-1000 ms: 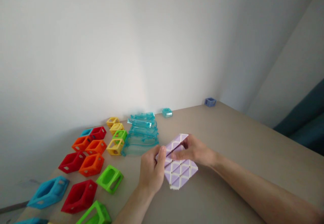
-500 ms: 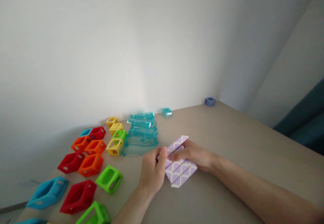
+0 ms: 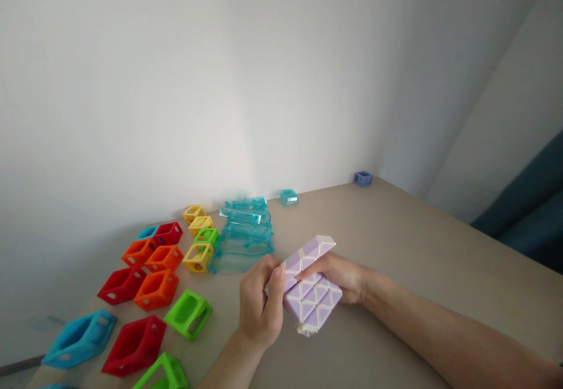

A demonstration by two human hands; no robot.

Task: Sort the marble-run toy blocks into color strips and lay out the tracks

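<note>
Grip status: lilac puzzle (image 3: 312, 287)

At lower left, I note a green frame (image 3: 176, 371) cut off by the picture edge. The left hand (image 3: 260, 304) grasps the lilac puzzle's left end; I cannot see that hand's far side. The puzzle sits over the tabletop (image 3: 387, 242) between both hands, neither nearer. The upper bar's (image 3: 310, 256) long axis slants from the left hand toward upper right. The right hand (image 3: 345, 277) grasps the right side, one digit reaching below the upper bar; the rest is partly hidden.
</note>
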